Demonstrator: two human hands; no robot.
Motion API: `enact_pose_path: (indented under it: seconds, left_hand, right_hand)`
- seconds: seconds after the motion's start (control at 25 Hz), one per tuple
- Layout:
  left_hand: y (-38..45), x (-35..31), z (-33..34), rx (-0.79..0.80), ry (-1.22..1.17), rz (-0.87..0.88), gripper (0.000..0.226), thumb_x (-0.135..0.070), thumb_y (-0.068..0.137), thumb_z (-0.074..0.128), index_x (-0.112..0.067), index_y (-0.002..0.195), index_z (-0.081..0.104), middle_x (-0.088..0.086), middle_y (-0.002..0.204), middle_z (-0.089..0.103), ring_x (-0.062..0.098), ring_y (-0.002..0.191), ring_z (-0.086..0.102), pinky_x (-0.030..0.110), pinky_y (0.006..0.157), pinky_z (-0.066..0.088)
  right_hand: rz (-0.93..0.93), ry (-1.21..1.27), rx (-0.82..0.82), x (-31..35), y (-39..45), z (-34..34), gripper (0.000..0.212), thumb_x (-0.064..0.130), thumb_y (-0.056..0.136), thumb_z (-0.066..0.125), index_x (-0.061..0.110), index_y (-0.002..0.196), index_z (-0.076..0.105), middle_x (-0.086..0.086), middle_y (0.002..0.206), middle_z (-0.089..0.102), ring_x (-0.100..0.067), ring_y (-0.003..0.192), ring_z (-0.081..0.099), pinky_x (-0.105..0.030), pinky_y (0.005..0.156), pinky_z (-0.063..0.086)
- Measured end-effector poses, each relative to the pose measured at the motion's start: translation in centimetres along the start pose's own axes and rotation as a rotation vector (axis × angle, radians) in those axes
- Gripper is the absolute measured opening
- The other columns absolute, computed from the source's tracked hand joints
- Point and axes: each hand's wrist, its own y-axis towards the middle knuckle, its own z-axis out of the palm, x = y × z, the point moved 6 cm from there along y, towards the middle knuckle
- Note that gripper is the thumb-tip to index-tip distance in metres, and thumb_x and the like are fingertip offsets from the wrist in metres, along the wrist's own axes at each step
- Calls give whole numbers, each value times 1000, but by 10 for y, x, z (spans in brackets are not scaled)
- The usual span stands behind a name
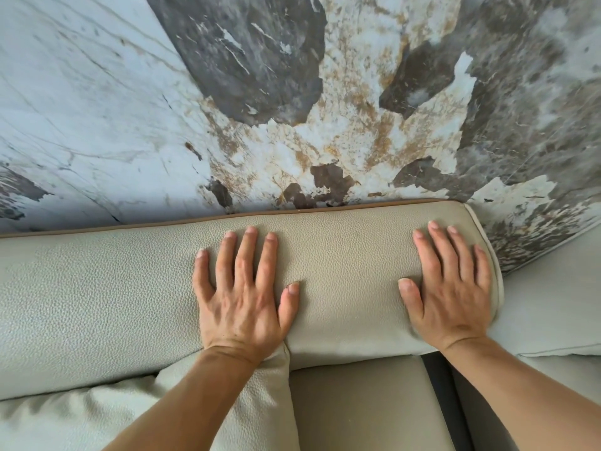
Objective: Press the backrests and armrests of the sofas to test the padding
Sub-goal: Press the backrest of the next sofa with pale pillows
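A pale beige, pebble-grained leather sofa backrest [344, 262] runs across the middle of the head view, with a brown piped top edge against the wall. My left hand [240, 297] lies flat on it, palm down and fingers spread, near a loose cushion's corner. My right hand [452, 288] rests flat in the same way near the backrest's rounded right end. Both palms touch the leather and hold nothing.
A marbled wall [292, 109] in white, grey and rust stands right behind the sofa. A loose cushion [136, 415] lies on the seat at lower left, a smooth seat cushion [357, 405] below centre. A second pale sofa [553, 307] adjoins at the right, beyond a dark gap.
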Motion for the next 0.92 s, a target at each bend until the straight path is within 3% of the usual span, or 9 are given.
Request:
enact_pose_path:
  seconds: [0.48,0.6,0.72,0.84,0.92]
  left_hand:
    - [-1,-5,-6,84,-2,-10,65,-56,91,30,-18,143,39,9,146,45,32,136,36,58,112,20]
    - [1,-10,-14,170,12,-16,67,-56,92,28,-16,144,39,10,148,43,32,137,35,58,113,20]
    - [0,-11,-28,302,29,-30,74,-61,90,7,-21,151,21,5,159,23,28,146,16,53,118,7]
    - [-17,-14,-42,414,22,-33,78,-64,82,-13,-29,152,-3,-2,163,-5,22,148,-10,46,119,-11]
    - [-34,-19,-60,435,33,2,75,-63,83,-16,-30,151,-8,-2,162,-11,21,147,-15,45,117,-14]
  right_hand:
    - [-6,32,68,1,-2,-5,68,56,93,18,19,150,24,-7,156,30,-30,143,24,-55,113,19]
    - [-21,10,137,3,0,-12,70,57,92,18,20,151,16,-5,159,25,-28,145,20,-54,114,17]
    - [8,-21,208,3,-7,-21,70,62,91,0,26,151,-5,2,163,6,-22,148,4,-48,118,6]
    - [16,-3,247,13,-27,-38,71,62,87,-11,27,149,-12,5,162,-5,-19,148,-5,-45,114,-13]
    - [12,9,274,20,-41,-55,72,62,85,-11,29,148,-15,7,161,-10,-18,148,-9,-44,110,-22]
